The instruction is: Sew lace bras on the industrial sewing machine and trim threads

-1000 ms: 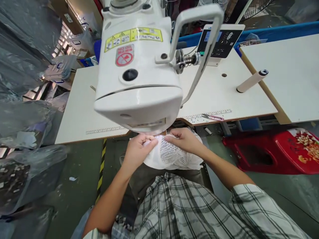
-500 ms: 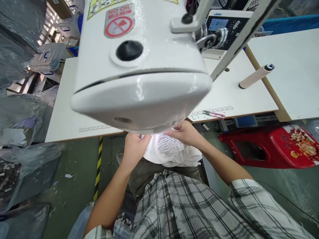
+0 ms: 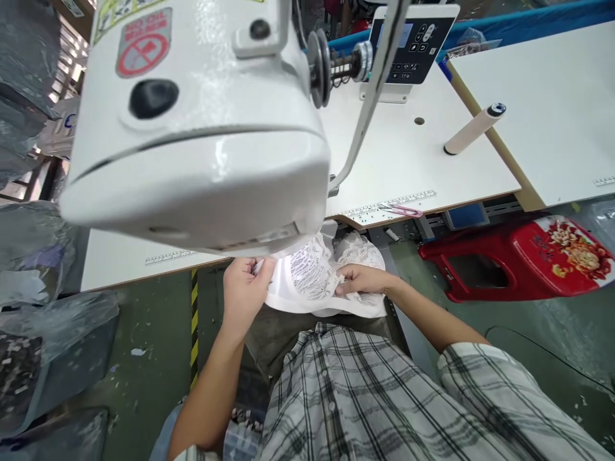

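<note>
A white lace garment piece (image 3: 317, 275) lies bunched on my lap, just under the head of a white sewing machine (image 3: 202, 128). My left hand (image 3: 243, 288) grips the piece's left edge, its fingertips partly hidden beneath the machine head. My right hand (image 3: 362, 280) pinches the lace at the right side, fingers pressed together on the fabric. The needle area is hidden by the machine head.
The white sewing table (image 3: 408, 166) carries a control panel (image 3: 413, 41), a cream thread stand peg (image 3: 473, 128) and pink thread snips (image 3: 401, 210) near its front edge. A red plastic stool (image 3: 519, 259) stands to the right on the green floor. Plastic bags (image 3: 43, 301) pile up at left.
My head has shifted so the machine head sits further left. My right hand has come down and back from the machine onto the lace; more of the fabric now shows.
</note>
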Demonstrator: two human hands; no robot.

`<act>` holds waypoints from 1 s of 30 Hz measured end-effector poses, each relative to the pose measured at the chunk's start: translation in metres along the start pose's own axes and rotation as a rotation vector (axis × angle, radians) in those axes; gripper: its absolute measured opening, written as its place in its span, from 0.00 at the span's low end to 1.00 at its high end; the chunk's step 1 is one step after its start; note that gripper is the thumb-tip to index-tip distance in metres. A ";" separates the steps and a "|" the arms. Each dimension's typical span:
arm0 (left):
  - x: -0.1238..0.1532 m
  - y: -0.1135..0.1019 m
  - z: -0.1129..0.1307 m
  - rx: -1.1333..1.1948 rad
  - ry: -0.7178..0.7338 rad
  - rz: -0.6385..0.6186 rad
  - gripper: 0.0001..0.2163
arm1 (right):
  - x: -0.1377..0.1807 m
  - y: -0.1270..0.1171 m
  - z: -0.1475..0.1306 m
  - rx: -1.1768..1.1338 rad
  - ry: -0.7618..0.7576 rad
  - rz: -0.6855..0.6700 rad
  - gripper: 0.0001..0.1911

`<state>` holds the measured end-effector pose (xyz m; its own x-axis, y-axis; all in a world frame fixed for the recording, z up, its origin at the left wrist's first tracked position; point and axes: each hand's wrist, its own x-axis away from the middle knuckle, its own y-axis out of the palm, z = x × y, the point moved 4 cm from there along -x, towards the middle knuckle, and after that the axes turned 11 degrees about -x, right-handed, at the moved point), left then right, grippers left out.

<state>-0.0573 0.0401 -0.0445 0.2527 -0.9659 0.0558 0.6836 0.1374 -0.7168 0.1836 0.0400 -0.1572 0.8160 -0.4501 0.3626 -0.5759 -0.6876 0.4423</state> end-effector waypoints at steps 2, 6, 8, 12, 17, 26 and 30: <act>0.001 0.000 -0.004 0.034 0.010 0.037 0.12 | 0.007 -0.002 0.003 -0.094 -0.014 0.067 0.29; 0.003 0.003 -0.010 0.088 0.033 0.032 0.12 | 0.020 -0.001 -0.001 -0.151 -0.101 0.181 0.30; 0.003 0.005 -0.010 0.098 0.055 0.019 0.11 | 0.024 0.001 -0.008 -0.145 -0.149 0.201 0.30; 0.006 0.002 -0.008 0.081 0.134 0.063 0.09 | 0.031 0.003 -0.020 -0.107 -0.216 0.221 0.28; 0.024 -0.011 0.007 -0.079 0.379 0.232 0.05 | 0.040 0.004 -0.034 0.027 -0.275 0.244 0.28; 0.089 0.024 0.087 -0.202 1.270 0.046 0.22 | 0.064 0.062 -0.080 0.571 -0.369 -0.106 0.22; 0.078 0.031 0.076 -0.337 1.072 -0.397 0.20 | 0.069 0.085 -0.097 0.837 -0.339 -0.145 0.15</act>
<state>0.0361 -0.0143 -0.0096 -0.7461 -0.6412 -0.1792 0.3298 -0.1222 -0.9361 0.1863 0.0058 -0.0154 0.9248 -0.3791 0.0311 -0.3497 -0.8796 -0.3226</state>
